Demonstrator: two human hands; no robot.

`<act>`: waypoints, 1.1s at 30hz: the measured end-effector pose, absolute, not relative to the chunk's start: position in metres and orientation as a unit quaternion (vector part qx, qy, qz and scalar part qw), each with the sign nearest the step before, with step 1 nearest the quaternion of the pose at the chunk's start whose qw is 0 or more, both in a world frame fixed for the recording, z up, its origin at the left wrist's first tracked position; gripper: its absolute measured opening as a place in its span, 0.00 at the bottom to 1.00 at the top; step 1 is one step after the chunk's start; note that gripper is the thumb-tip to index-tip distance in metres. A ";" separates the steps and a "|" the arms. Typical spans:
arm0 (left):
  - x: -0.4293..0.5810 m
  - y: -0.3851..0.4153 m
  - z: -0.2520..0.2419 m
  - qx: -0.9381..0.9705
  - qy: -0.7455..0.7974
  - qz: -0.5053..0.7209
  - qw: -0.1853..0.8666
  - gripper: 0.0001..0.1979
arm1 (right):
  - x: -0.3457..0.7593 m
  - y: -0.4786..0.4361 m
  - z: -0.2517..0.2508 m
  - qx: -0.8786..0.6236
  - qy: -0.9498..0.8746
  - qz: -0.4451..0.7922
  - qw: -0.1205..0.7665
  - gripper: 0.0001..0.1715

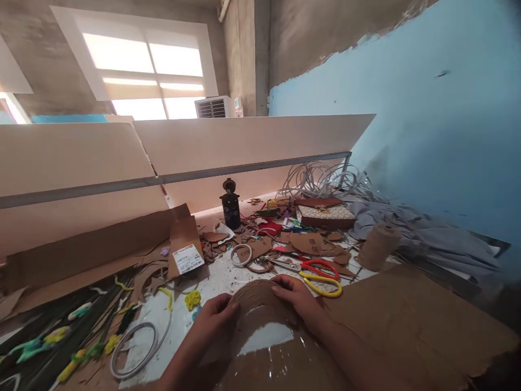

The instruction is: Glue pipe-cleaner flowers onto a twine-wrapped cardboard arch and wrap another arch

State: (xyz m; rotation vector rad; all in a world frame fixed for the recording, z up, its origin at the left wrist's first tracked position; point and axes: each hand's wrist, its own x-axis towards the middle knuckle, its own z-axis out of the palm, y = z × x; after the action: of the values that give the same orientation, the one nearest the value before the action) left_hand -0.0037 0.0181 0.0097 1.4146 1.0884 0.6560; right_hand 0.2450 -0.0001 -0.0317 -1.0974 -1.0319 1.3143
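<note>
The cardboard (pixel 260 331), bent into a dome on the table (pixel 228 277) just before the scissors (pixel 321 274), looks light, springy and tape-slick mid-face, so the left hand (pixel 215 320) and right hand (pixel 297 301) grip its bare rim, fingers together and curled over.

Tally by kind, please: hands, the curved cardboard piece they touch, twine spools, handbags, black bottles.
hands: 2 (left hand, right hand)
curved cardboard piece: 1
twine spool: 1
handbag: 1
black bottle: 1
total: 6
</note>
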 end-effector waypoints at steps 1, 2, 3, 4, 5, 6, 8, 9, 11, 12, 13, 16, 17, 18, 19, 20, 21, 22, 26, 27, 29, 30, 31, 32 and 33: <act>-0.003 0.017 0.010 0.600 0.462 0.283 0.589 0.30 | 0.246 -0.001 -0.031 -0.463 -0.433 0.554 0.539 0.30; -0.002 0.016 0.009 0.595 0.457 0.284 0.597 0.30 | 0.246 -0.002 -0.030 -0.465 -0.433 0.555 0.537 0.30; -0.002 0.015 0.008 0.592 0.452 0.283 0.604 0.30 | 0.247 -0.004 -0.028 -0.468 -0.433 0.555 0.535 0.31; -0.002 0.015 0.005 0.590 0.448 0.281 0.610 0.30 | 0.247 -0.005 -0.027 -0.472 -0.431 0.554 0.534 0.31; -0.002 0.015 0.003 0.588 0.445 0.278 0.615 0.29 | 0.248 -0.006 -0.026 -0.476 -0.429 0.552 0.533 0.31; -0.002 0.016 0.000 0.587 0.443 0.275 0.620 0.29 | 0.248 -0.006 -0.025 -0.480 -0.426 0.550 0.534 0.32; -0.003 0.017 -0.005 0.581 0.436 0.267 0.633 0.27 | 0.248 -0.006 -0.024 -0.483 -0.419 0.547 0.540 0.32; -0.003 0.017 -0.007 0.577 0.432 0.266 0.640 0.26 | 0.248 -0.006 -0.024 -0.482 -0.417 0.546 0.544 0.32; -0.003 0.016 -0.009 0.572 0.420 0.267 0.652 0.25 | 0.247 -0.005 -0.027 -0.480 -0.414 0.545 0.549 0.32; -0.003 0.015 -0.009 0.570 0.416 0.270 0.656 0.24 | 0.247 -0.004 -0.028 -0.481 -0.414 0.544 0.550 0.32; -0.003 0.014 -0.009 0.566 0.413 0.272 0.660 0.22 | 0.247 -0.004 -0.030 -0.485 -0.415 0.539 0.549 0.32; -0.002 0.008 -0.005 0.537 0.415 0.284 0.677 0.18 | 0.249 -0.004 -0.036 -0.516 -0.432 0.505 0.541 0.30; -0.001 0.006 -0.005 0.528 0.417 0.289 0.681 0.16 | 0.250 -0.005 -0.037 -0.523 -0.438 0.495 0.538 0.30; -0.001 0.005 -0.004 0.523 0.419 0.290 0.683 0.15 | 0.251 -0.005 -0.037 -0.528 -0.444 0.487 0.536 0.29; -0.001 0.005 -0.004 0.523 0.420 0.290 0.683 0.14 | 0.251 -0.005 -0.038 -0.531 -0.449 0.482 0.533 0.29; -0.002 0.005 -0.005 0.530 0.420 0.285 0.679 0.13 | 0.252 -0.006 -0.038 -0.536 -0.454 0.474 0.531 0.29; -0.003 0.006 -0.005 0.542 0.422 0.278 0.671 0.13 | 0.253 -0.006 -0.037 -0.545 -0.458 0.461 0.530 0.30; -0.004 0.006 -0.006 0.554 0.425 0.269 0.664 0.12 | 0.254 -0.007 -0.037 -0.559 -0.461 0.443 0.528 0.30; -0.006 0.006 -0.006 0.556 0.440 0.253 0.658 0.10 | 0.265 -0.007 -0.034 -0.622 -0.473 0.369 0.504 0.31; -0.006 0.005 -0.006 0.549 0.441 0.256 0.662 0.10 | 0.271 -0.006 -0.033 -0.629 -0.489 0.355 0.490 0.31; -0.006 0.005 -0.007 0.542 0.442 0.263 0.665 0.10 | 0.287 -0.002 -0.031 -0.633 -0.542 0.333 0.442 0.33; -0.006 0.005 -0.008 0.543 0.442 0.264 0.663 0.11 | 0.297 0.001 -0.030 -0.638 -0.571 0.306 0.416 0.33; -0.006 0.005 -0.009 0.547 0.441 0.263 0.661 0.12 | 0.308 0.005 -0.030 -0.645 -0.599 0.271 0.389 0.31; -0.006 0.006 -0.010 0.552 0.440 0.261 0.659 0.14 | 0.319 0.009 -0.029 -0.659 -0.620 0.219 0.366 0.28; -0.007 0.008 -0.011 0.557 0.438 0.258 0.657 0.16 | 0.330 0.012 -0.029 -0.675 -0.633 0.163 0.341 0.25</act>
State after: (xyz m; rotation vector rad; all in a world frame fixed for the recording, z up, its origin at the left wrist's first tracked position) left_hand -0.0068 0.0076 -0.0112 1.2614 0.9924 0.5843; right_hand 0.3302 0.0125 -0.0293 -1.7564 -1.6476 0.4243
